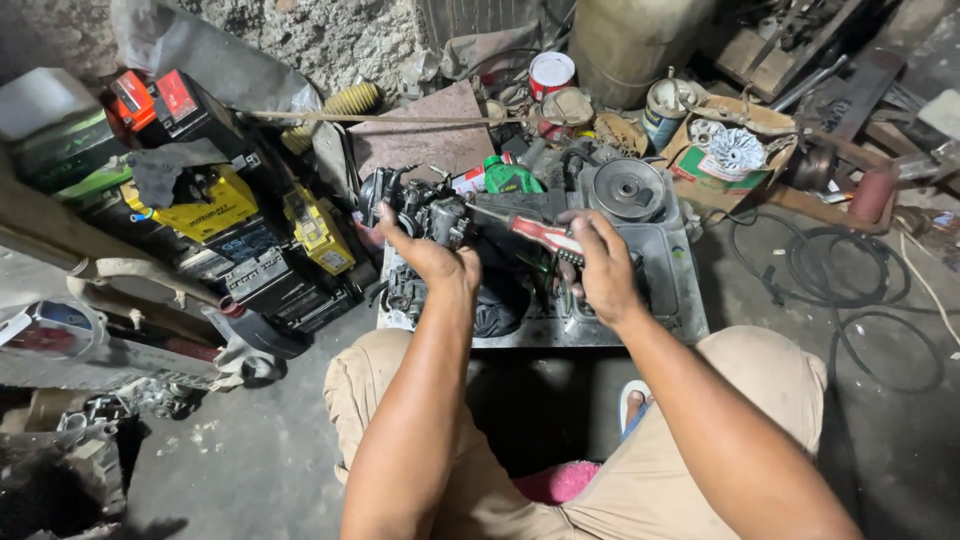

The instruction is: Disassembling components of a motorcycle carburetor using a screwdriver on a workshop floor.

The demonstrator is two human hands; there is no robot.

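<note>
Mid-frame, left hand (pixel 432 258) is wrapped around a grimy carburetor (pixel 425 212) while right hand (pixel 600 265) grips a red-handled screwdriver (pixel 535 233) poking into it.

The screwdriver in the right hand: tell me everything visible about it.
The screwdriver has a red handle with pale and black parts and a thin metal shaft. It lies nearly level, tilted slightly, the shaft pointing left toward the dark metal carburetor-like part gripped by the left hand. The right hand wraps the handle's rear end. The tip meets the part; exact contact is too small to tell.
</note>
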